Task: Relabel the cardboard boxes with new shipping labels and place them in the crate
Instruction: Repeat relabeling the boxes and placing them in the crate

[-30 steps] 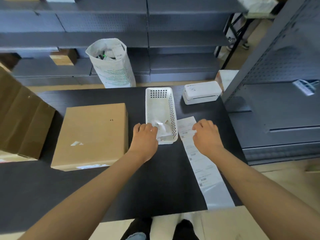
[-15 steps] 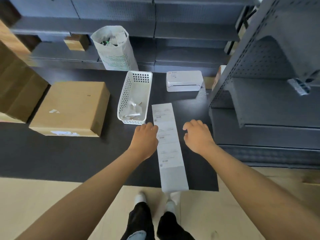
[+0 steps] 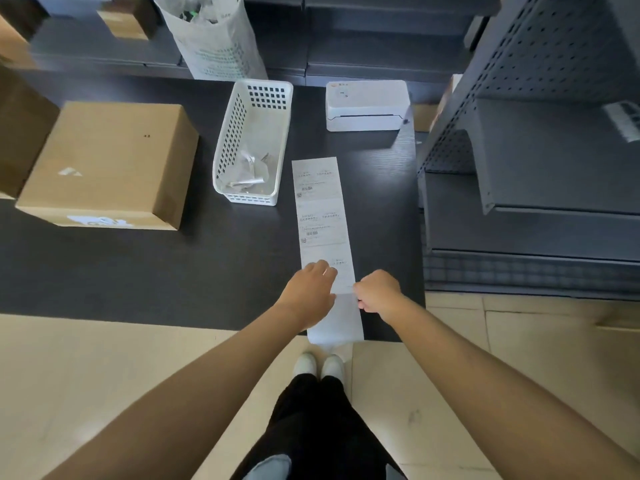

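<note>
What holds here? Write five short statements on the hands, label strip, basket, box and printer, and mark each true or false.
1. Both hands, left and right, are at the label strip. True.
2. The white basket holds crumpled paper. True.
3. The cardboard box stands inside the basket. False: it sits on the table, left of the basket.
4. The strip's near end hangs past the table edge. True.
5. The printer sits on top of the cardboard box. False: it sits on the table, right of the basket.
</note>
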### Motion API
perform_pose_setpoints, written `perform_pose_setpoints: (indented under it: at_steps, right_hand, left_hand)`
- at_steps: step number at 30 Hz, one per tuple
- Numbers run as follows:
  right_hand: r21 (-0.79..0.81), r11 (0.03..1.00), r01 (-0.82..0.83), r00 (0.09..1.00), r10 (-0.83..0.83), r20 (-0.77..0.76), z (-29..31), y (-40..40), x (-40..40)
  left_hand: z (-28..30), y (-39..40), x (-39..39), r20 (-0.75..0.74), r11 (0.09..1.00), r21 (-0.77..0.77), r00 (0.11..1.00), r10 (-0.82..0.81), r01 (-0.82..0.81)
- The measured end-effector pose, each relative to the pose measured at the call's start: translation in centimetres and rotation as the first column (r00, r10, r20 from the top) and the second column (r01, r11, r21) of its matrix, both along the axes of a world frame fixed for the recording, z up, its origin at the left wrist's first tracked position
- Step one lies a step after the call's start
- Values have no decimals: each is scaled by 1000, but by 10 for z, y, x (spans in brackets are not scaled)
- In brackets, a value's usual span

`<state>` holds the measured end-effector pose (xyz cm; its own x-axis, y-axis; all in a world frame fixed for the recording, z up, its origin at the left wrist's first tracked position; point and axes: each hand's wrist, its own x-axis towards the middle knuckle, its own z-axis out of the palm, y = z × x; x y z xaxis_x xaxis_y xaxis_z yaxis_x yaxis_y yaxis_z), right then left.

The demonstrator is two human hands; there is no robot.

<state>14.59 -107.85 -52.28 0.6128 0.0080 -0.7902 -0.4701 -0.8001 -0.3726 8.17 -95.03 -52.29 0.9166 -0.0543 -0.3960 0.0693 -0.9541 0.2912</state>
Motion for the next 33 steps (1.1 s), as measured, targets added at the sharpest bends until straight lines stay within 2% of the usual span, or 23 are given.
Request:
perform_pose_setpoints:
  at_steps: [2, 4, 8, 12, 17, 20, 25, 29, 33]
  right_hand:
    - [88, 964, 250, 961, -236, -147, 0, 3, -1]
    - [150, 922, 356, 921, -320, -222, 0, 5, -2]
    - [233, 913, 336, 922, -270, -277, -4, 4, -6]
    - [201, 940, 275, 920, -196, -339, -2, -1, -8]
    - [303, 928, 218, 956, -140, -257, 5, -10, -5]
    - [381, 876, 295, 933, -178, -314, 12, -9, -6]
    - [435, 743, 508, 830, -289, -477, 20, -7, -12]
    - [456, 752, 476, 858, -283, -429, 21, -7, -15]
    - [453, 826, 334, 939, -250, -236, 20, -7, -17]
  left_hand:
    - [-5, -4, 0, -26, 1000, -10, 1000, -13, 13]
    - [-8, -4, 0, -49, 999, -35, 999, -1, -1]
    - [-13, -3, -1, -57, 996, -85, 998, 32, -37]
    - [-12, 2, -2, -32, 994, -101, 999, 42, -45]
    - [-3, 7, -1, 73, 999, -44, 997, -14, 18]
    - [4, 7, 2, 120, 999, -30, 992, -40, 44]
    - [9, 6, 2, 136, 997, -47, 989, -48, 55]
    - [11, 8, -3, 122, 997, -50, 991, -46, 52]
    - [13, 8, -3, 178, 998, 0, 982, -61, 62]
